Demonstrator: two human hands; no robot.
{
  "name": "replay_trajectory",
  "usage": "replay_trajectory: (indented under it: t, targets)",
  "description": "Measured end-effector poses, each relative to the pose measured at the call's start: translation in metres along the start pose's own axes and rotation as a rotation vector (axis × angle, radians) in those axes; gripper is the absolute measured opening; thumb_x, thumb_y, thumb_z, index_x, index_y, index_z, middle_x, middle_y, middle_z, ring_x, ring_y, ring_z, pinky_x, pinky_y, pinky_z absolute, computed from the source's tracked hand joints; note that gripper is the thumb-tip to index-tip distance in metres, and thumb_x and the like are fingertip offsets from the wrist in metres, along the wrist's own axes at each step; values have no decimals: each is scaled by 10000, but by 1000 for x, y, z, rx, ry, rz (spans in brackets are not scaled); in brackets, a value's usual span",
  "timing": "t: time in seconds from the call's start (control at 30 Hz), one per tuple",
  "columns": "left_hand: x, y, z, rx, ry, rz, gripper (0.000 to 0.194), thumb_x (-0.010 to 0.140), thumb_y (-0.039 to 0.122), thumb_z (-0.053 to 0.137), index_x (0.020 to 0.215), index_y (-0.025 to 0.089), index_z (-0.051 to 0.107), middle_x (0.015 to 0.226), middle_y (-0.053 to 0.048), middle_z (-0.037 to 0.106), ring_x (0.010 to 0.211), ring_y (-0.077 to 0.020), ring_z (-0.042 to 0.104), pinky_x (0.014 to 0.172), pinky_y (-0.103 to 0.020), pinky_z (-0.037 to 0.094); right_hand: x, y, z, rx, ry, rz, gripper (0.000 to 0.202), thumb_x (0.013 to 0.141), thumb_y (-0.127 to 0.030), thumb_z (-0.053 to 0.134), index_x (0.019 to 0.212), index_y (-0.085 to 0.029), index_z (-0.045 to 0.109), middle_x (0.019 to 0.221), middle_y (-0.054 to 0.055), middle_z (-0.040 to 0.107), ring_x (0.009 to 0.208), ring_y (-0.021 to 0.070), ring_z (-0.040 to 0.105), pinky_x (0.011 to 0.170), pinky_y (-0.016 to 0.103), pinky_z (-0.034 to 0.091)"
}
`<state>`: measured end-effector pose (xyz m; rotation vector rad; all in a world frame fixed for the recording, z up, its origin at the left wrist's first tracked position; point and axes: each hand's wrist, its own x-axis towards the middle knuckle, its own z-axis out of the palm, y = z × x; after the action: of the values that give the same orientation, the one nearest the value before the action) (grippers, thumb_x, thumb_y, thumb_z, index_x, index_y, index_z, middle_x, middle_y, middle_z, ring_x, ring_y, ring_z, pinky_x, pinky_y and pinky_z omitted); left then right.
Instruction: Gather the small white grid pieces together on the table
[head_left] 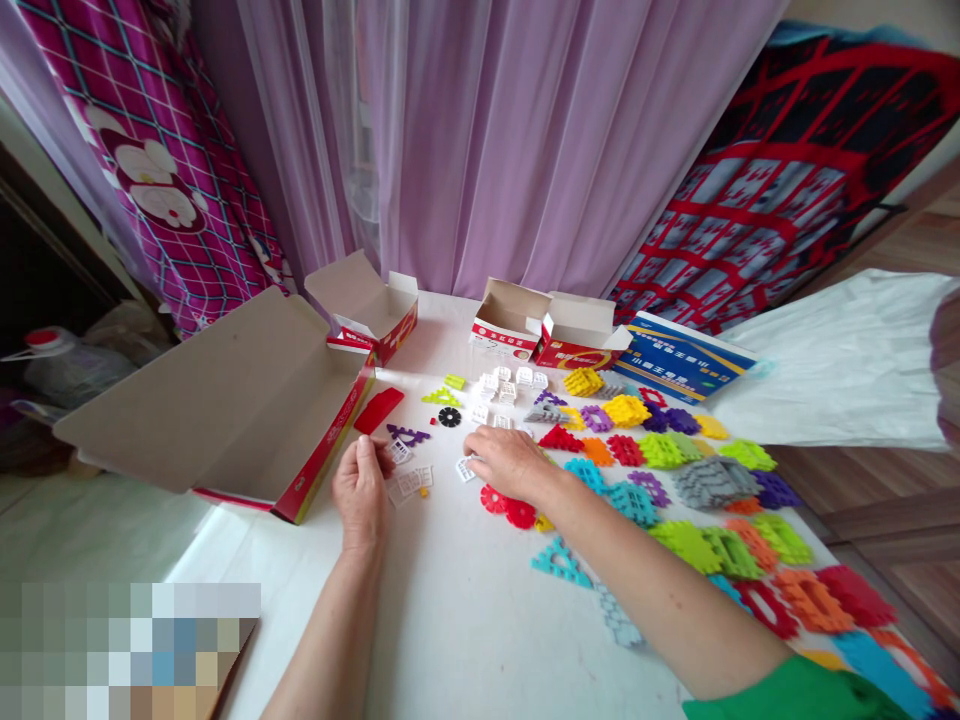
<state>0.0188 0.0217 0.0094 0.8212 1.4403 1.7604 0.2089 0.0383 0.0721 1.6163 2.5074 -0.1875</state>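
Note:
My left hand is at the left of the white table, its fingers closed on a small white window piece. Just below it lie a few more white lattice pieces and a tiny yellow bit. My right hand reaches in from the right, its fingertips pinched on another white window piece near the tabletop. Beyond that hand is a heap of white pieces. Close by are a black wheel, a purple triangular piece and red round pieces.
A large open box stands at the left. Smaller open boxes line the back, beside a blue panel. Stacks of colourful plastic pieces cover the table's right side.

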Motion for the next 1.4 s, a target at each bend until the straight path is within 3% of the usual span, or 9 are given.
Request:
replay_trajectory:
  t: [0.07,0.13,0.33,0.6,0.97,1.1,1.2,1.3,1.4]
  targets:
    - [0,0,0,11,-3,4,388,839,524,527,704,169,608,551,22,539,495,-94,486,475,-202,395,0,9,1,5,-11,-136,323,847,-296,582,1165,-277,639,1143,36,666,1041,196,619,789,269,442]
    - [0,1,0,13,2,1,389,839,526,525,706,170,609,552,21,541,496,-96,489,475,-203,396,2,13,3,-6,-37,-175,329,810,-291,619,1136,-267,652,1113,41,662,1034,198,613,788,267,438]
    - [-1,4,1,22,15,-9,385,827,526,541,700,169,607,560,18,550,502,-100,500,478,-207,401,9,16,5,4,-57,-110,295,792,-363,629,1057,-244,683,1080,43,687,982,203,631,773,269,433]
    - [-2,5,1,35,1,-6,384,829,528,540,703,172,608,555,21,538,501,-98,494,475,-203,397,25,55,-7,-16,93,165,337,861,-428,571,1116,-227,663,1154,55,675,1019,210,628,797,277,429]
    - [1,1,-1,-49,67,3,395,833,542,541,724,168,607,565,24,550,486,-88,507,475,-202,392,56,57,-9,-14,52,194,378,860,-468,585,1148,-233,653,1218,70,642,1085,220,601,851,289,428]
    - [2,-1,-2,-109,85,-15,403,833,550,540,735,166,608,571,22,562,482,-84,510,473,-200,387,46,43,-14,-3,108,189,323,890,-394,552,1151,-226,639,1200,79,635,1070,215,599,858,297,429]
    - [2,-3,-2,-136,93,-20,418,834,562,534,740,162,610,571,21,567,479,-83,513,475,-203,389,32,17,-14,74,138,7,266,903,-285,522,1134,-238,644,1179,46,639,1049,187,600,863,290,433]
    - [3,-4,-2,-151,97,-19,429,840,568,523,740,161,612,573,20,568,472,-81,507,484,-208,398,23,-12,-6,142,58,-237,301,862,-268,581,1157,-251,635,1193,34,623,1068,177,584,862,278,439]
    - [3,-4,-2,-154,91,-19,428,841,569,520,739,163,610,571,21,567,470,-83,508,482,-209,396,22,-30,5,130,-14,-291,336,828,-328,626,1151,-238,633,1162,56,618,1063,200,583,837,290,453]
